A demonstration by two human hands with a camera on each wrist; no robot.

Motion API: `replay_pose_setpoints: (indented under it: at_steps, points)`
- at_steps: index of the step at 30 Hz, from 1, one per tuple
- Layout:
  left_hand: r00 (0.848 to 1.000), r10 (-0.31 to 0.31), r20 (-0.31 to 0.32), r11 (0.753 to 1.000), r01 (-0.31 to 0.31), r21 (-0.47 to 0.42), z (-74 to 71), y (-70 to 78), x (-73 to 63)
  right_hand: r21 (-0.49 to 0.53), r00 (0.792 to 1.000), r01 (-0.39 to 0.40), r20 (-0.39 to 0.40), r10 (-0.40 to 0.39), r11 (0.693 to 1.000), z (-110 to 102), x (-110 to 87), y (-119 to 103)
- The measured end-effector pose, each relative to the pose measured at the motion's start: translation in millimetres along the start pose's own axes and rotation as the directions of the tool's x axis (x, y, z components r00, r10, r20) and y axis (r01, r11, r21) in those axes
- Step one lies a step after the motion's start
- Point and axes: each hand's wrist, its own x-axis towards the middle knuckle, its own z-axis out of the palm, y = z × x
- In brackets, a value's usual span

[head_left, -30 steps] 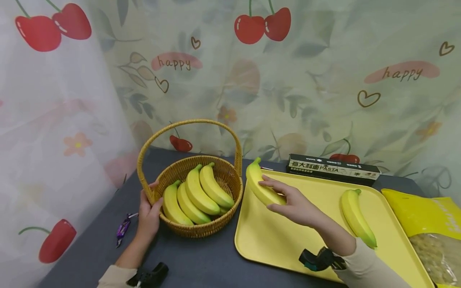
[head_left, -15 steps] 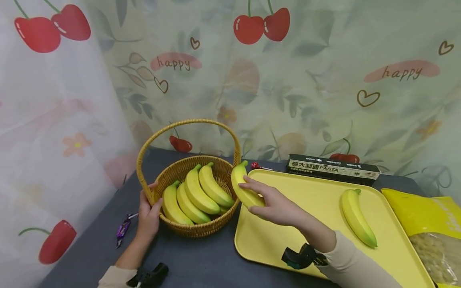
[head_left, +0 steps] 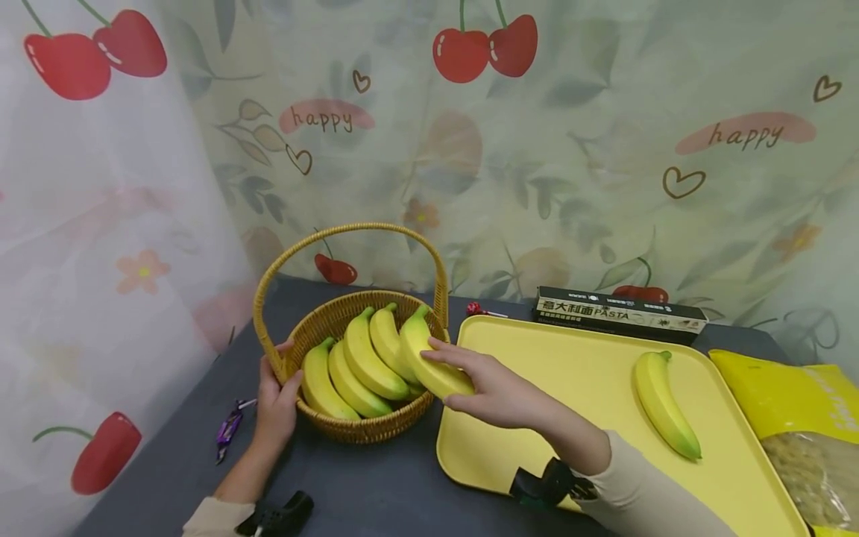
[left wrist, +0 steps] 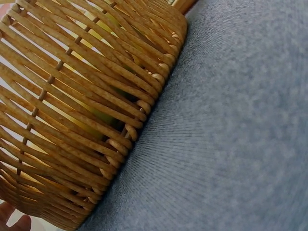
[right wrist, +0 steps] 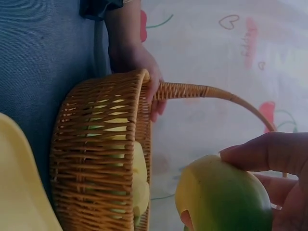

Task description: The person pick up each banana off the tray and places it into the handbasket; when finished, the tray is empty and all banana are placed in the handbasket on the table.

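Note:
My left hand grips the left side of a wicker basket, at the rim by the foot of its arched handle. Several bananas lie side by side inside the basket. With thumb and fingers, my right hand holds another banana above the basket's right rim, stem end pointing away. In the right wrist view, that held banana shows its greenish end and is apart from the basket. The left wrist view shows the woven basket wall close up, with only fingertips of the left hand at the corner.
A yellow tray lies right of the basket, with a single banana on it. Behind stands a black pasta box; a yellow bag lies at the far right. A purple-wrapped candy and a red lollipop lie on the dark table.
My right hand has carried its banana leftward, from above the tray's left edge to above the basket's right rim. The left hand and basket have stayed in place.

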Motion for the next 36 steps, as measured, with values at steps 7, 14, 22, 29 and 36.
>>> replay_pose_setpoints:
  at_steps: [7, 14, 22, 29, 36]
  points:
    - [1.000, -0.026, 0.007, 1.000, 0.026, 0.007, -0.9, -1.3, 0.2, -0.005, 0.999, -0.001, 0.049, 0.002, 1.000, 3, 33.2, -10]
    - [1.000, -0.003, -0.008, 1.000, 0.003, -0.015, -0.6, -3.1, -0.2, -0.033, 0.995, -0.017, 0.101, 0.021, 0.999, 11, 71.8, -18]
    - [0.999, 0.037, -0.012, 0.997, -0.037, -0.061, 0.6, -4.7, 1.4, 0.011, 0.986, -0.108, 0.125, 0.106, 0.994, 28, 115.0, -20]
    - [0.999, 0.037, -0.010, 0.998, -0.038, -0.054, 1.7, -3.3, 1.9, 0.082, 0.978, -0.184, 0.112, 0.175, 0.979, 45, 141.3, -19]
    - [1.000, 0.012, -0.008, 0.999, -0.012, -0.030, 0.1, -3.1, 2.2, 0.088, 0.973, -0.217, 0.096, 0.209, 0.972, 62, 155.6, -19]
